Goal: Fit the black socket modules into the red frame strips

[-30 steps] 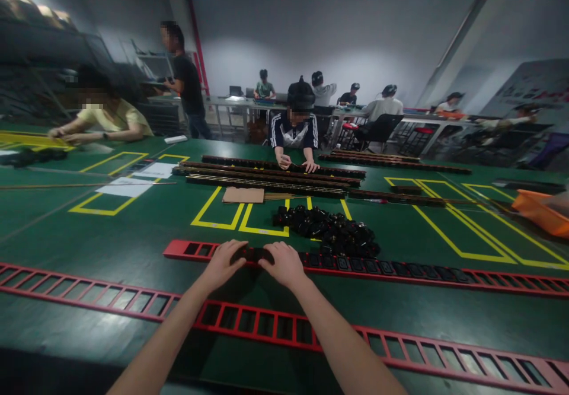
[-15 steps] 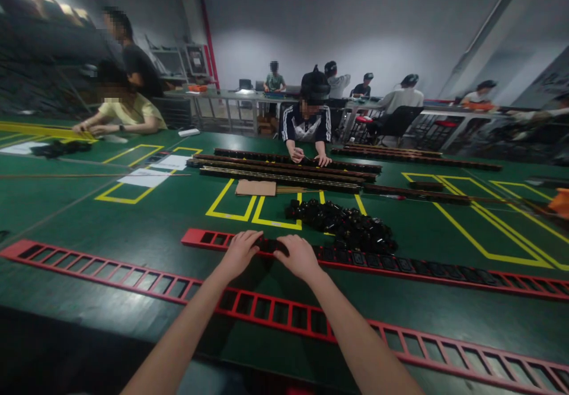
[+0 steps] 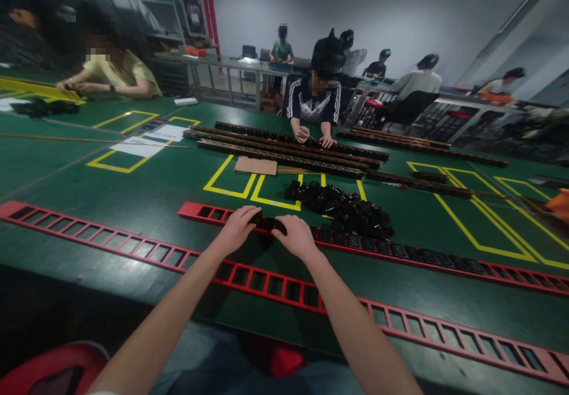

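Observation:
My left hand [image 3: 235, 229] and my right hand [image 3: 297, 238] rest side by side on a long red slotted strip [image 3: 202, 212] lying across the green table. Both hands have their fingers curled down over a small black module [image 3: 268, 223] seated in the strip between them. To the right of my hands the strip's slots hold a row of black modules [image 3: 391, 249]; to the left its slots show empty. A heap of loose black modules [image 3: 342, 206] lies just beyond the strip.
A second, empty red slotted strip [image 3: 267, 282] runs across the table nearer to me. Dark long rails [image 3: 284, 149], a cardboard piece [image 3: 256, 165], papers [image 3: 137, 146] and yellow floor-tape boxes lie farther out. Other people work across the table and behind.
The view has tilted down and shifted; the strips and hands appear higher in the frame. My hands stay together on the same spot of the strip, pressing the black module.

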`<state>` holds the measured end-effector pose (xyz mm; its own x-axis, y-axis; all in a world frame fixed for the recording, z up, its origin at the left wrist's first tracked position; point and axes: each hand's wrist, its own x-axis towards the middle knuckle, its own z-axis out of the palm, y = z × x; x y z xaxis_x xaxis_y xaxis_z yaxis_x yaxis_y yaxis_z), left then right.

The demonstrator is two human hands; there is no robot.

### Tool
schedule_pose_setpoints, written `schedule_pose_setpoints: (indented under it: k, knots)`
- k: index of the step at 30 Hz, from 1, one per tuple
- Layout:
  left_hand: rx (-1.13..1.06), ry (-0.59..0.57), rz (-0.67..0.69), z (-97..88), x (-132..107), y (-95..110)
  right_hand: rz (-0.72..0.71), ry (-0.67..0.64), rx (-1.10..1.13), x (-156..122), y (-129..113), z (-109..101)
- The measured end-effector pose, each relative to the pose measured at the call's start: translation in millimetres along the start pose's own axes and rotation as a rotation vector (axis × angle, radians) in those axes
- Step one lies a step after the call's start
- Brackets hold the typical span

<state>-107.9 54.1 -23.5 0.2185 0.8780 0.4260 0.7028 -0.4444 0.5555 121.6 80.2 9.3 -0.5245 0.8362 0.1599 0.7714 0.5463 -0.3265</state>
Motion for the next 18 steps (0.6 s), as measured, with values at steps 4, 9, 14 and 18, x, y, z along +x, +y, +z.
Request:
schedule_pose_setpoints:
  k: [4,9,14,18]
  knots:
    - [-0.041,0.018,0.008,-1.4,-0.3,2.8,-0.004,-0.018,-0.015,0.3,0.3,-0.1]
    - [-0.028,-0.012,0.015,-2.0,0.0,3.7,-0.003,-0.018,0.003,0.1,0.3,-0.8]
    - [-0.042,-0.006,0.009,-4.5,0.1,8.5,0.008,-0.030,0.017,-0.2,-0.9,-2.5]
    - [-0.050,-0.007,-0.006,-5.4,0.3,10.1,0.016,-0.031,0.016,-0.4,-1.6,-3.5]
